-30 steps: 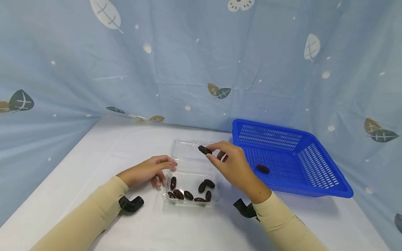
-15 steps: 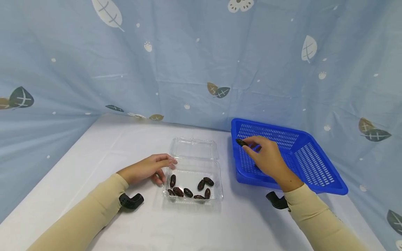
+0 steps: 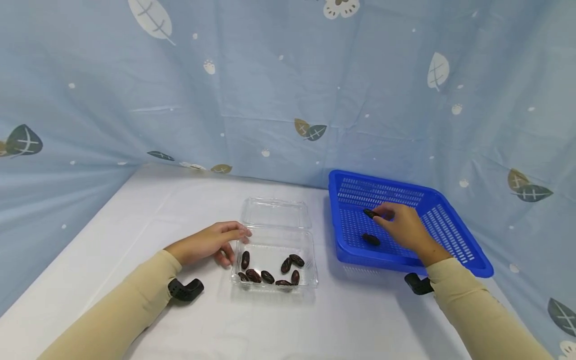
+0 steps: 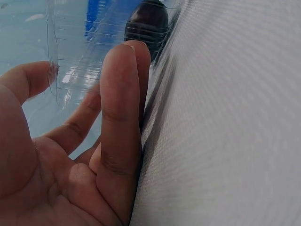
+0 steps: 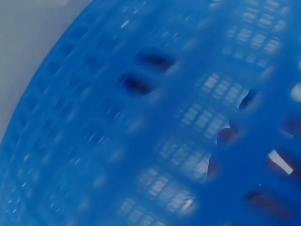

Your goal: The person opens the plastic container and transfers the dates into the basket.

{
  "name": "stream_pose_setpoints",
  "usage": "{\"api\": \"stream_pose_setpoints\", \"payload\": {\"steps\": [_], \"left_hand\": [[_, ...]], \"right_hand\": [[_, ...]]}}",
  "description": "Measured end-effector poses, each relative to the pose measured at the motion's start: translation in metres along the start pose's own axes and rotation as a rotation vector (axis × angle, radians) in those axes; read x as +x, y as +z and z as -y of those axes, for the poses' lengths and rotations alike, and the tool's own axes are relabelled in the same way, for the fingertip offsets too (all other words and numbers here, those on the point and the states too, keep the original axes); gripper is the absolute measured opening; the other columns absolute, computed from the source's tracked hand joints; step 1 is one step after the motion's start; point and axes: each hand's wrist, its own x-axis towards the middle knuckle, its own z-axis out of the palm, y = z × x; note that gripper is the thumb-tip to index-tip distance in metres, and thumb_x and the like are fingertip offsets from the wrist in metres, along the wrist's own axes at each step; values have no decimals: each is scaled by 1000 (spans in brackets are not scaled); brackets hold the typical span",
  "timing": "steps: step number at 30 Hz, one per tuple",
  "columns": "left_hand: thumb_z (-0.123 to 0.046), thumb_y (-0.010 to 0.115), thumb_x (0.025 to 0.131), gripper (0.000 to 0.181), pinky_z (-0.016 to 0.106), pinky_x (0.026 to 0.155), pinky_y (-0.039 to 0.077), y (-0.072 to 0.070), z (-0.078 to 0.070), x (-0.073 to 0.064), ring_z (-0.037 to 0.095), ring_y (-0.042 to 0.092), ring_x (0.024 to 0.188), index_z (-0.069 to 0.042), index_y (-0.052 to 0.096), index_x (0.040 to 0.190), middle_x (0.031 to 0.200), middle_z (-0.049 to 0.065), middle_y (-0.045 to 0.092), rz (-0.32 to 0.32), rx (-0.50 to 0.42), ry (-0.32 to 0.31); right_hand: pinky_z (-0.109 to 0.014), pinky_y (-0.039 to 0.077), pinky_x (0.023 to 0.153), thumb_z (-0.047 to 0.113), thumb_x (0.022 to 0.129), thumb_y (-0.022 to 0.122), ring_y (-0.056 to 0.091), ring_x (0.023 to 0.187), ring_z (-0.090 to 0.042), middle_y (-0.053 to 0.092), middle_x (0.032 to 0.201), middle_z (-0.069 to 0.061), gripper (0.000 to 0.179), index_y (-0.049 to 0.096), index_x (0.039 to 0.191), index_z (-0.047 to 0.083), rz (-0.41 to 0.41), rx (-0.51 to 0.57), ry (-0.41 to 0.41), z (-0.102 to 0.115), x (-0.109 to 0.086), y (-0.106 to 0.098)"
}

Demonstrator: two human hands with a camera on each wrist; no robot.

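Note:
My right hand [image 3: 402, 227] pinches a dark brown date [image 3: 370, 213] between thumb and fingers, inside the blue basket [image 3: 472, 250]. A second date [image 3: 371, 239] lies on the basket floor nearer me. My left hand [image 3: 211, 242] rests at the left side of a clear plastic clamshell box [image 3: 310, 250], with its lid folded back flat behind it. Several dates [image 3: 267, 277] lie in the box. In the left wrist view, relaxed fingers [image 4: 120, 94] touch the box's outer wall, beside a date [image 4: 149, 21] seen through the plastic. The blurred right wrist view shows mostly basket mesh.
A white cloth [image 3: 270, 330] covers the table. Behind it hangs a blue curtain [image 3: 252, 75] with leaf prints, close to the basket's back rim. A black curved piece [image 3: 186, 290] is worn at the left wrist, and another black piece [image 3: 418, 284] at the right.
The right hand has carried the date from above the box's lid rightward over the basket's rim and lowered it inside. The left hand has stayed at the box.

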Motion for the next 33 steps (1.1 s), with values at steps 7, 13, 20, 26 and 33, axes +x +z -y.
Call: {"api": "stream_pose_setpoints", "payload": {"steps": [7,13,20,26,33], "left_hand": [[-44,47,105,50,30,63,60,-1,3,-1,18,66,71,-9,50,140,139,16,55,-3,-13,-4],[-43,46,106,49,31,63,60,0,4,-1,17,66,71,-7,50,140,140,17,54,0,-18,1],[-44,47,106,50,31,63,60,0,2,0,18,67,72,-8,50,140,140,18,54,4,-15,3],[-45,48,105,51,30,62,60,-2,1,1,17,66,72,-8,51,139,139,17,54,3,-19,5],[-44,48,105,50,30,62,60,-2,0,3,17,66,72,-8,51,139,139,17,54,3,-27,0]], "right_hand": [[-50,59,82,12,97,65,67,98,-35,72,108,-21,21,71,112,-1,87,-12,67,-17,4,5],[-52,58,84,11,97,64,67,100,-38,72,108,-21,20,71,110,-2,172,-30,90,-23,7,11],[-51,58,83,9,95,65,68,97,-35,73,104,-19,17,73,107,-1,258,-46,100,-29,9,18],[-52,57,82,7,94,66,69,95,-35,73,101,-19,16,73,104,-3,270,-75,80,-30,11,18],[-55,56,87,6,93,66,68,98,-39,73,102,-22,17,73,104,-4,288,-111,80,-30,12,18]]}}
